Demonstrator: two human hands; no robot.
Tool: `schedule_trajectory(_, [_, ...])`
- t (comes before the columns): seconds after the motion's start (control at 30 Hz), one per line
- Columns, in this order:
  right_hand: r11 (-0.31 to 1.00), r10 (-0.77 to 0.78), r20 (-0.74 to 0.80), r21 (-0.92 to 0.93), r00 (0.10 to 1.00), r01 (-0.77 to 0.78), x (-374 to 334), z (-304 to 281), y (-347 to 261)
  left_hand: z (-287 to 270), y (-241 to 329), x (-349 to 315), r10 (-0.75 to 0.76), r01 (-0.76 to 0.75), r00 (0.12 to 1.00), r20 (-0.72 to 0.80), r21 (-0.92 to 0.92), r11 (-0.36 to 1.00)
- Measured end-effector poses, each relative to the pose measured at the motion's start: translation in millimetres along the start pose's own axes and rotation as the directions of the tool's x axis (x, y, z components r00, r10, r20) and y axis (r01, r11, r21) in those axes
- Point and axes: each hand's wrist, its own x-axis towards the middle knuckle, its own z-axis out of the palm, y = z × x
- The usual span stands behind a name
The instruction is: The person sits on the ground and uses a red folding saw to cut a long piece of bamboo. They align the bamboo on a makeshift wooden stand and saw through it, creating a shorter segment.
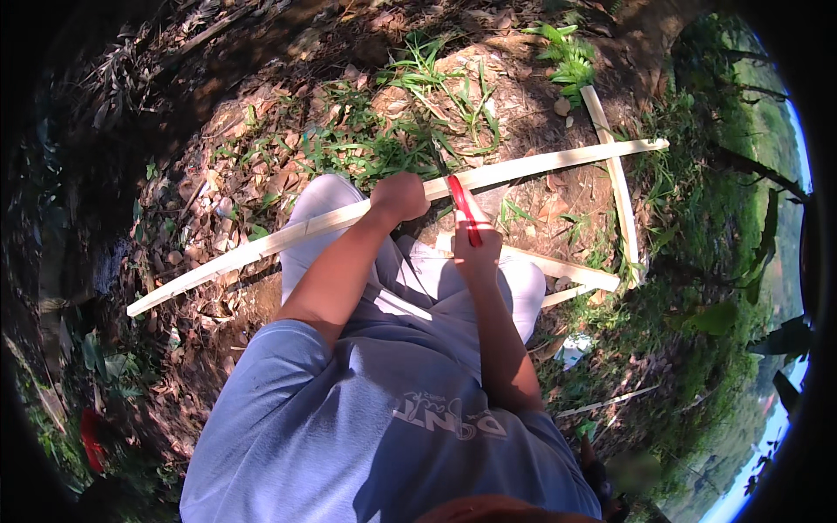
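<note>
A long pale wooden strip (323, 225) lies slantwise across my lap, its right end farther away than its left. My left hand (399, 197) is closed around the strip near its middle. Just right of it, my right hand (477, 251) grips a tool with a red handle (464, 202). The handle's far end crosses the strip. A thin dark line continues beyond it over the grass, perhaps a blade, but its kind cannot be made out. Both forearms reach forward over my bent legs (327, 196).
More pale strips lie on the right: one upright (621, 205) beneath the long strip's end, another (567, 268) by my right knee. Leaf litter (253, 174), grass (375, 152) and a fern (568, 61) cover the ground ahead. A red object (91, 440) lies lower left.
</note>
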Motion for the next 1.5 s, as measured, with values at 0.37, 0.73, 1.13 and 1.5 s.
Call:
schedule_trajectory(0.37, [0.977, 0.054, 0.071, -0.211, 0.996, -0.038, -156.0, -127.2, -66.9, 0.6, 7.1, -12.2, -0.024, 0.023, 0.999, 0.039, 0.017, 1.000])
schedule_trajectory(0.73, [0.982, -0.123, -0.003, -0.141, 0.992, 0.121, -16.0, -28.2, -11.8, 4.1, 6.9, -9.1, 0.025, -0.024, 0.999, -0.023, 0.034, 0.999])
schedule_trajectory(1.13, [0.994, 0.028, 0.028, -0.109, 0.999, -0.025, -110.7, -80.6, -20.6, 6.0, -9.3, 5.8, 0.071, -0.064, 0.992, 0.100, -0.066, 0.996])
schedule_trajectory(1.5, [0.992, 0.009, 0.045, -0.126, 0.999, -0.003, -105.4, -118.2, -45.2, -17.3, -25.5, 32.4, 0.199, -0.133, 0.952, 0.234, -0.268, 0.954])
